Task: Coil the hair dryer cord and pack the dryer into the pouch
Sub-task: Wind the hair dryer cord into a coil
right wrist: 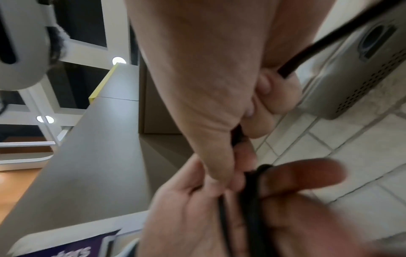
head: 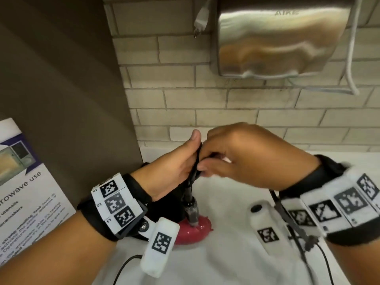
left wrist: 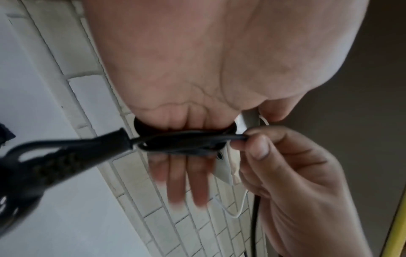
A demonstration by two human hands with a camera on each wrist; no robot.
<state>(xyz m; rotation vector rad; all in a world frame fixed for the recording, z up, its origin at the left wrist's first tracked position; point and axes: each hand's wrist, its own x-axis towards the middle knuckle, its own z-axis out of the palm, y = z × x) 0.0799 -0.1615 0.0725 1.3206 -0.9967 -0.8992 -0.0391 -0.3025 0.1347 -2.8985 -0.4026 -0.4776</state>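
Note:
Black cord (head: 195,167) is looped several times round the straight fingers (left wrist: 186,175) of my left hand (head: 183,161), thumb pointing up. My right hand (head: 207,163) pinches a strand of the cord (left wrist: 232,138) right beside the loops. From the loops the cord drops to a black stiff end piece (head: 191,210), which stands on a glossy red rounded body (head: 197,229) on the counter. In the left wrist view the black dryer part (left wrist: 33,167) is blurred at the left. A black shape (head: 164,204) lies under my left wrist; I cannot tell what it is.
White counter (head: 236,256) runs to a tiled wall (head: 205,99). A steel hand dryer (head: 281,38) hangs above, with a white plug (head: 200,21) and white cable (head: 351,75). A brown cabinet panel (head: 72,79) and a printed notice (head: 26,192) stand at the left.

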